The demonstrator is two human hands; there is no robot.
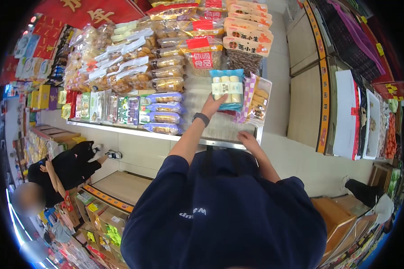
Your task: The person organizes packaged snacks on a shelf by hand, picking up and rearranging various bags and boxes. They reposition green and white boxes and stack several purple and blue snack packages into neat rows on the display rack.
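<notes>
My left hand has its fingers on the lower left part of a blue-edged pack of pale rolls, near the front right of the display table. A purple-checked pack of brown pastries lies just right of the blue pack. Near the table's front edge rests my right hand, its fingers apart and holding nothing, below the purple-checked pack. Above the blue pack are a red-topped bag of snacks and a brown bag of small nuts.
Rows of packaged bread and purple-wrapped packs fill the table's left part. A wooden shelf unit stands across the aisle at right. One person is at lower left, another at lower right.
</notes>
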